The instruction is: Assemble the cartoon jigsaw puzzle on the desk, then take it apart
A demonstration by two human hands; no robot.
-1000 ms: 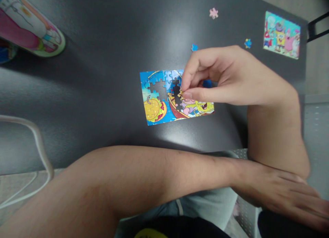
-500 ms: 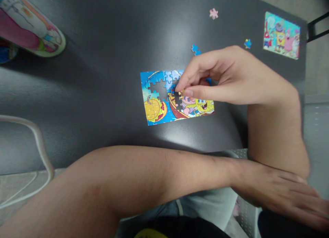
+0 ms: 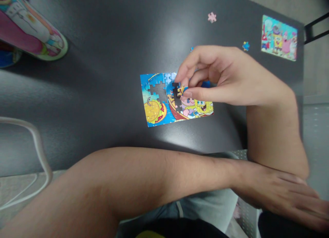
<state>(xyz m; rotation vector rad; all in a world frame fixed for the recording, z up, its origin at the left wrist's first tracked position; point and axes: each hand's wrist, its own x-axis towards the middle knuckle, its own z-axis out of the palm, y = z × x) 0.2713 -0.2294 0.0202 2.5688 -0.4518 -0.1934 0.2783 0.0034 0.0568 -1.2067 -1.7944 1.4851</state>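
Observation:
On the dark table lies a partly assembled jigsaw puzzle (image 3: pixel 164 113) with cartoon figures and a burger; gaps show in its upper left and middle. My right hand (image 3: pixel 213 75) is over the puzzle's right part, thumb and fingers closed on a small puzzle piece (image 3: pixel 183 89) with yellow and blue on it. That piece is at the edge of the middle gap; whether it touches the puzzle I cannot tell. The hand hides the puzzle's upper right. My left hand (image 3: pixel 277 195) lies flat by my right elbow, fingers stretched out, holding nothing visible.
A pink puzzle piece (image 3: pixel 212 17) and a blue-yellow piece (image 3: pixel 246 46) lie farther back. Another blue piece (image 3: pixel 192 49) is mostly behind my right hand. A cartoon picture card (image 3: pixel 279 37) is at the right, a cartoon-printed container (image 3: pixel 38 29) upper left, a white cable (image 3: pixel 38 142) at left.
My right fingers have shifted and spread a little, so more of the held piece shows. The hand now covers most of the blue loose piece behind it. My left hand stays in place.

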